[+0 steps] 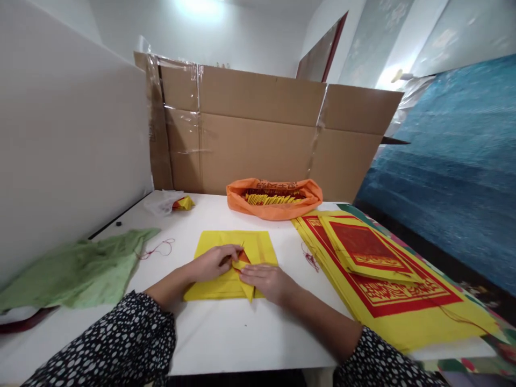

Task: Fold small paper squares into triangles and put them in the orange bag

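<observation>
Yellow paper sheets [258, 242] lie flat on the white table in front of me. Over them, both my hands work on a small folded piece of yellow and red paper [244, 259], with a pointed corner toward me. My left hand [215, 262] pinches its left side, the fingers curled. My right hand [271, 280] presses on its right side with fingers held together; its thumb is mostly hidden. Part of the folded paper is covered by my fingers.
An orange bag [258, 213] full of folded yellow papers stands at the back, before a cardboard screen [258, 140]. Printed red-and-yellow sheets [411, 312] are stacked right. A green cloth [100, 263], red thread [161, 247] and a clear plastic bag [161, 202] lie left.
</observation>
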A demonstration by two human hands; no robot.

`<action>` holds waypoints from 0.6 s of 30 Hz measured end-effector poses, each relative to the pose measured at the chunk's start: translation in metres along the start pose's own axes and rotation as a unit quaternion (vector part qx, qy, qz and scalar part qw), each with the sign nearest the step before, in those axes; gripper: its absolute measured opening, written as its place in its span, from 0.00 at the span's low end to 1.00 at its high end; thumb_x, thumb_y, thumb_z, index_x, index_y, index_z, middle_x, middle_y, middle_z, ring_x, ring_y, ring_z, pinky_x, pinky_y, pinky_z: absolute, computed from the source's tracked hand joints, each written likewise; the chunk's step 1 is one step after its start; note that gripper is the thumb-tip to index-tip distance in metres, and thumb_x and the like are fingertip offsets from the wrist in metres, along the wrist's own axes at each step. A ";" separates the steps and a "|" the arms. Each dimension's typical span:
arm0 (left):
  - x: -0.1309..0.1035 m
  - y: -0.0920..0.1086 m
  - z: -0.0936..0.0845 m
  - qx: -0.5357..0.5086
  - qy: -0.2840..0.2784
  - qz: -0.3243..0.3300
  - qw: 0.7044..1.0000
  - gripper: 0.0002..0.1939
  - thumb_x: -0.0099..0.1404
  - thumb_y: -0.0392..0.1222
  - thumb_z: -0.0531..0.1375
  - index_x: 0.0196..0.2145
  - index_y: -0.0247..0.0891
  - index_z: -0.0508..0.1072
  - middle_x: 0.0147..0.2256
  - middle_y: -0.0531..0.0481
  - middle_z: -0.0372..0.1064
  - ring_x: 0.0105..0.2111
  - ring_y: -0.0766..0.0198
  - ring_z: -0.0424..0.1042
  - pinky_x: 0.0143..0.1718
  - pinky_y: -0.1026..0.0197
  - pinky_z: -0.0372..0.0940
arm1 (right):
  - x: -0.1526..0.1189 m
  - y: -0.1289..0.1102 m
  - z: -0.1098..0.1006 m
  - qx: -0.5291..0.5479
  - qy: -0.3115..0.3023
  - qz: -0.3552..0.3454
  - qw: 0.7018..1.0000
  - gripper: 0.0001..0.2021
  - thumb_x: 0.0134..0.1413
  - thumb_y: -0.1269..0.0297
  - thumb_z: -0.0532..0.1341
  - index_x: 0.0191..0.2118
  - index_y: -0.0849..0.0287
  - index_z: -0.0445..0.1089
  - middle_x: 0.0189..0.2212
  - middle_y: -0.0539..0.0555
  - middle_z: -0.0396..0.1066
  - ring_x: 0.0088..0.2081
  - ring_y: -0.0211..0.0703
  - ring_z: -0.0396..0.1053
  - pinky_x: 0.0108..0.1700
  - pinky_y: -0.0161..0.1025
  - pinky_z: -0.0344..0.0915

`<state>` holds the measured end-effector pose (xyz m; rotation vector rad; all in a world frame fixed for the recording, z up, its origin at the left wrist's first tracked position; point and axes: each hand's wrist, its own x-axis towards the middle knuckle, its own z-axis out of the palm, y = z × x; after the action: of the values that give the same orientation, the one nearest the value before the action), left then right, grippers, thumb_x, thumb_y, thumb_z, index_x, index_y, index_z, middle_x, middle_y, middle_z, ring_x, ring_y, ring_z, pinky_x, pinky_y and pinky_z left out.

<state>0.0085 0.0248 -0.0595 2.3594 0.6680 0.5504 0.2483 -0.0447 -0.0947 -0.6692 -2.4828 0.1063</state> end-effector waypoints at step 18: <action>0.005 0.014 0.007 -0.082 0.029 -0.097 0.991 0.10 0.65 0.46 0.55 0.34 0.38 0.71 0.54 0.43 0.68 0.52 0.53 0.69 0.54 0.53 0.62 | 0.050 0.025 0.005 0.279 0.022 0.326 0.903 0.03 0.52 0.68 0.62 0.29 0.59 0.70 0.24 0.46 0.69 0.28 0.37 0.66 0.33 0.33 0.61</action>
<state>0.0208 0.0153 -0.0544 2.1057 0.8358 0.5662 0.2211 0.0015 -0.0792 -1.1779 -1.9281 0.9931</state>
